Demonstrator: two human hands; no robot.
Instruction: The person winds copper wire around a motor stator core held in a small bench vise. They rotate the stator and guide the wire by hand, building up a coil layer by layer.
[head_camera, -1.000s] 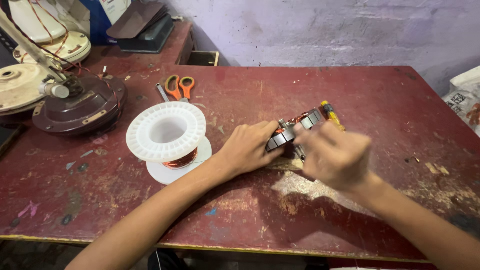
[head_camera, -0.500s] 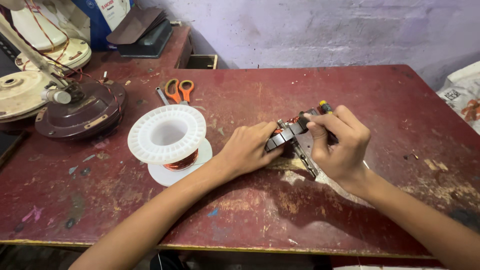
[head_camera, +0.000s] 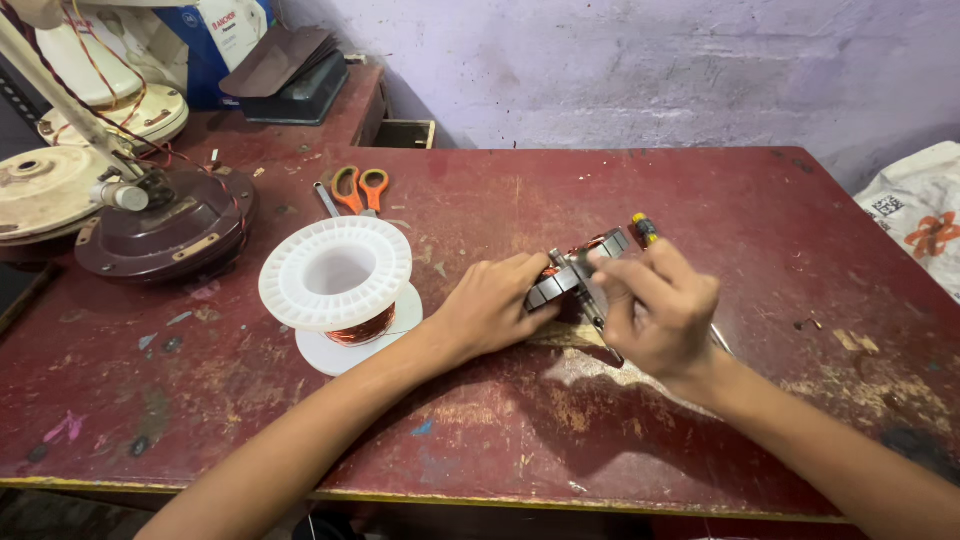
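Observation:
A small dark metal motor core with copper winding (head_camera: 572, 272) stands on the red table (head_camera: 500, 430) at the centre. My left hand (head_camera: 492, 305) grips its left side and holds it steady. My right hand (head_camera: 655, 305) is closed on a thin metal tool (head_camera: 600, 330) whose tip points down by the core. A screwdriver with a yellow and black handle (head_camera: 644, 228) lies just behind my right hand. To the left stands a white plastic spool with copper wire (head_camera: 338, 280), apart from both hands.
Orange-handled scissors (head_camera: 358, 188) lie behind the spool. A brown fan motor housing (head_camera: 165, 228) with wires and cream fan parts (head_camera: 50, 190) sit at the far left. A dark box (head_camera: 290, 80) rests at the back, a printed white bag (head_camera: 915, 215) at the right edge.
My right hand, blurred and moving a second ago, has settled against the core's right side with the thin tool. My left hand has stayed on the core.

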